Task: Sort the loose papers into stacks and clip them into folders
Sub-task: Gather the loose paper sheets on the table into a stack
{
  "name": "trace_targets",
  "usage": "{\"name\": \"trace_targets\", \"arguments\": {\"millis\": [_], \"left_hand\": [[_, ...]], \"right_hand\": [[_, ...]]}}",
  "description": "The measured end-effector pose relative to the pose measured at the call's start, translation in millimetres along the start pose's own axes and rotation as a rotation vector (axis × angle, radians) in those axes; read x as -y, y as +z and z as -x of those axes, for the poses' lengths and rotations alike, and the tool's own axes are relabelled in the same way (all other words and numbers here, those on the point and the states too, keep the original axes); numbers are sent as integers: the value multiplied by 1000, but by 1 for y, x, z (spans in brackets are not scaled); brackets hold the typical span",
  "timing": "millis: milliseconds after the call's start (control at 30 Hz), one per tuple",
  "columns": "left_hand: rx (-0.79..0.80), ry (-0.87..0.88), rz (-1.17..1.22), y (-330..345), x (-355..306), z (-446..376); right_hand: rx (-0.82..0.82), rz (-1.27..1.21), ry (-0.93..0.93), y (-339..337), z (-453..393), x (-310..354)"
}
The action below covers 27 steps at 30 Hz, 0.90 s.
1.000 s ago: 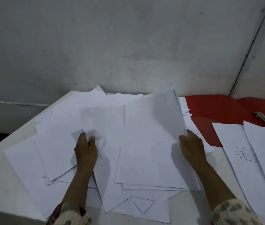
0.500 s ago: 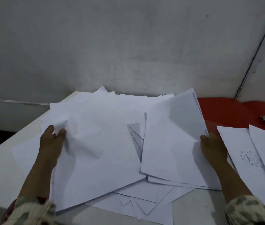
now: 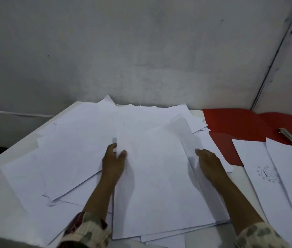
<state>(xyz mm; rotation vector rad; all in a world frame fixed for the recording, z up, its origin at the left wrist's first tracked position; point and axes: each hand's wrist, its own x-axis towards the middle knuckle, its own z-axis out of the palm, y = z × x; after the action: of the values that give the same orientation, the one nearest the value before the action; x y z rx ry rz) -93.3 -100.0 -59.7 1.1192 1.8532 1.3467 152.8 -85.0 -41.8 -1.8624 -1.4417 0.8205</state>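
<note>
Both hands have closed in on the centre of the frame: our left hand [image 3: 114, 162], which half a second ago was out at the left edge lifting a sheet, now pinches the left edge of the central stack [image 3: 157, 185], thumb on top and fingers tucked under it. Our right hand [image 3: 208, 162] has drawn in from the right and holds the stack's right side, where a raised sheet [image 3: 183, 133] curls up above the fingers; how tightly those fingers curl we cannot tell. The stack now lies squarer and nearer the lower centre than it did. We judge this to be the gathering step: one pile is being trued up, nothing is clipped yet. Loose papers [image 3: 66, 158] still fan out across the left and upper middle, overlapping at odd angles. At upper right the open red folder [image 3: 240, 122] lies flat, its metal clip [image 3: 289, 137] bare, well apart from the stack. Two sheets [image 3: 270, 176] at right, one with a small pencil drawing, overlap the folder's near edge. All rest on a white table [image 3: 2, 221] pushed against a scuffed grey wall [image 3: 141, 51], with a corner seam at upper right.
</note>
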Motion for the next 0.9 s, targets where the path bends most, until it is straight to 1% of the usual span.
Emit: {"name": "trace_targets", "arguments": {"millis": [67,167,300,433,533,633,767,800,900], "left_hand": [[18,31,-41,14,-3,5],[34,86,-157,30,-8,13],[36,137,-260,41,-4,12],[-49,153,-230,35,-2,4],[-45,156,-236,31,-2,-3],[-19,251,-401,30,-1,-11],[51,375,-783,35,-3,-18],[56,416,-840,36,-3,-19],[64,521,-848,41,-1,-27]], "right_hand": [[47,14,17,1,3,0],[98,30,-25,2,8,-1],[85,31,-93,3,9,-3],[30,-138,-72,-7,5,-6],[-58,-245,-22,-13,1,-12],[-172,-331,17,-16,-4,-17],[-263,-396,20,-18,-5,-23],[-276,-397,21,-18,-5,-25],[-316,-397,36,-16,-7,-31]]}}
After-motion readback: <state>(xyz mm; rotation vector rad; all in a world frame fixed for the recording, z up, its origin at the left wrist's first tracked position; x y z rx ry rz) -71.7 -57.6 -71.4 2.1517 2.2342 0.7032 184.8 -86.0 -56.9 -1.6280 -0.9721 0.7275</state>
